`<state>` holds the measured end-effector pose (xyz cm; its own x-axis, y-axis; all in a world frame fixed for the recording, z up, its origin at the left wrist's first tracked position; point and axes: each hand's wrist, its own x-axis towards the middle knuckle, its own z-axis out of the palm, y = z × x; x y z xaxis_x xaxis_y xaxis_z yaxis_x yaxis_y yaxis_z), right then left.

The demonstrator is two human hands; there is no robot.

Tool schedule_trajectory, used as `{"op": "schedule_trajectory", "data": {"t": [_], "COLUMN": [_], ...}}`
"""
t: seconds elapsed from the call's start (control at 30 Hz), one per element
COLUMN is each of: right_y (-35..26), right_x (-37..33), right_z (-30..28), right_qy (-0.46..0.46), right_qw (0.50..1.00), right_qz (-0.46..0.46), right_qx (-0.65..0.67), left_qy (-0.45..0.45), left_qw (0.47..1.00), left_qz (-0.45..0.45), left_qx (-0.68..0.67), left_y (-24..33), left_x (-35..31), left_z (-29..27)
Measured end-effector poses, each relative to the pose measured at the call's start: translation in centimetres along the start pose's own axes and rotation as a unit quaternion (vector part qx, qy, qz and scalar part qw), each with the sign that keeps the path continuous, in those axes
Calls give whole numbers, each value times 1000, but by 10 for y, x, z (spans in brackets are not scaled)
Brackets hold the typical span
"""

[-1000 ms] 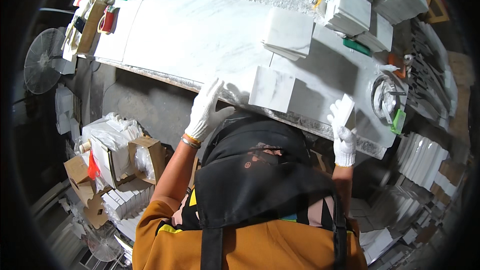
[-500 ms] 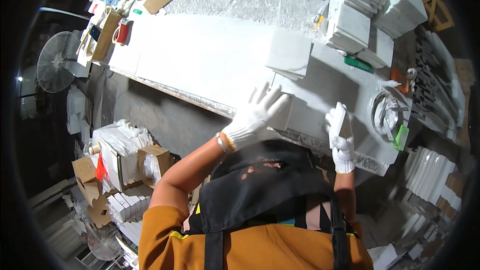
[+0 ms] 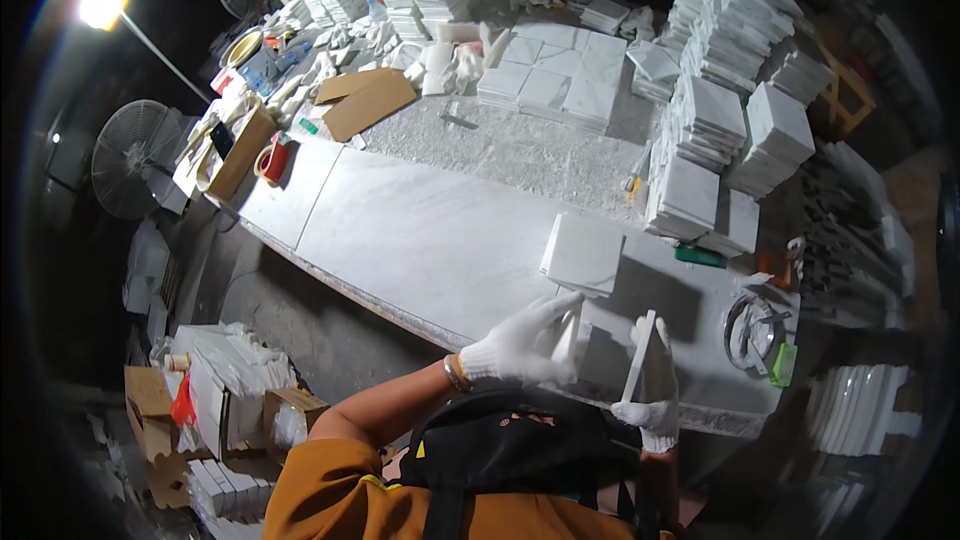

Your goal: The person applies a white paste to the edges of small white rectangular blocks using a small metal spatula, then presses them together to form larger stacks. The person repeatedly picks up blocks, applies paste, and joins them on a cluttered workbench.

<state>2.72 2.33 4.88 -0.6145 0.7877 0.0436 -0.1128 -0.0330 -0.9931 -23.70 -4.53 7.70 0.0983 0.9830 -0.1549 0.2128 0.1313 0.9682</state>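
While both gloved hands hover over the marble bench [image 3: 420,230] near edge, right hand [image 3: 652,390] gripping a thin white tile [image 3: 638,355] on edge, long axis upright, top tipped slightly right, left hand [image 3: 522,342] holding second tile [image 3: 568,332], stacked tiles [image 3: 582,255] just beyond.

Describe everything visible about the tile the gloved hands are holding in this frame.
The tile is a thin, flat white slab, stone-like in look, seen nearly edge-on and standing upright. The right hand, in a white knit glove, grips it from below and beside. The left hand, also gloved, holds a second white piece just beside it; whether the two pieces touch cannot be told. Both are held above the near edge of the pale workbench.
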Motion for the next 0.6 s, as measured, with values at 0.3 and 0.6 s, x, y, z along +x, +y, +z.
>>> {"op": "schedule_trajectory", "data": {"t": [0.3,0.6], "right_y": [-32,-16], "right_x": [96,135], "right_z": [133,218], "right_qy": [-128,-127], "right_qw": [897,856], "right_qz": [-117,-87], "right_qx": [-407,-494], "left_qy": [45,-76], "left_qw": [805,646], "left_qz": [-219,-139], "left_qx": [-550,-747], "left_y": [-63,-92], "left_x": [-12,-25], "left_z": [-70,-125]}}
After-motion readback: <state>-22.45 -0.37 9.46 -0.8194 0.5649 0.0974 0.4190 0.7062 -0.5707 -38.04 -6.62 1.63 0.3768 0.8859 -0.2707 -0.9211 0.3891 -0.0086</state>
